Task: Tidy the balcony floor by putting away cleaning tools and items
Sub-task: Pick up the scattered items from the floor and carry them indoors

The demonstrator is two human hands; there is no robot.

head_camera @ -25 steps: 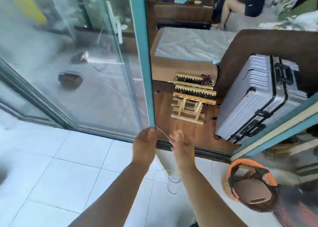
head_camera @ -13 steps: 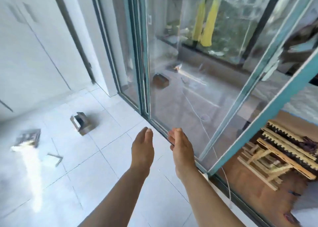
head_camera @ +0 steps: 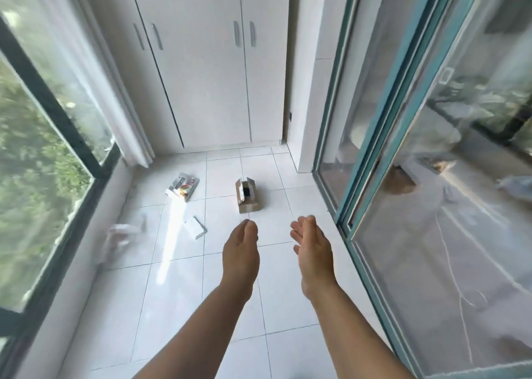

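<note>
My left hand and my right hand are stretched out side by side above the white tiled floor, both empty with the fingers loosely extended. Ahead of them on the tiles lies a small open cardboard box. Farther left rests a flat printed packet, and nearer me a small white card with a thin metal piece. A crumpled white plastic bag lies by the left wall, blurred.
A white cupboard closes off the far end. A dark-framed window runs along the left. Teal-framed sliding glass doors line the right, with a white curtain in the far left corner.
The view has swung left from the sliding door and the room beyond it to the balcony's far end. My hands have left the door frame and now hover empty over the floor.
</note>
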